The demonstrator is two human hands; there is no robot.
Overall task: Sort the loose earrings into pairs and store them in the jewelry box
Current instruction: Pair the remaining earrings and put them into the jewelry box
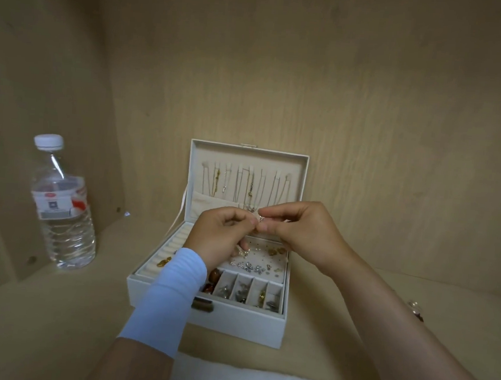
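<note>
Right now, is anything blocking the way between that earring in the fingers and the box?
Nothing visible. The left hand and right hand pinch the earring above the open box. Its lid stands up behind, and the dotted panel lies uncovered right below, with other earrings already on parts of it.

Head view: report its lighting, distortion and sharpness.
Head view: dim, warm light, brightest on the back panel above the jewelry box; wide-angle bending towards the corners; small highlights on the water bottle; the earring pinched between left hand and right hand is too soft to make out.
</note>
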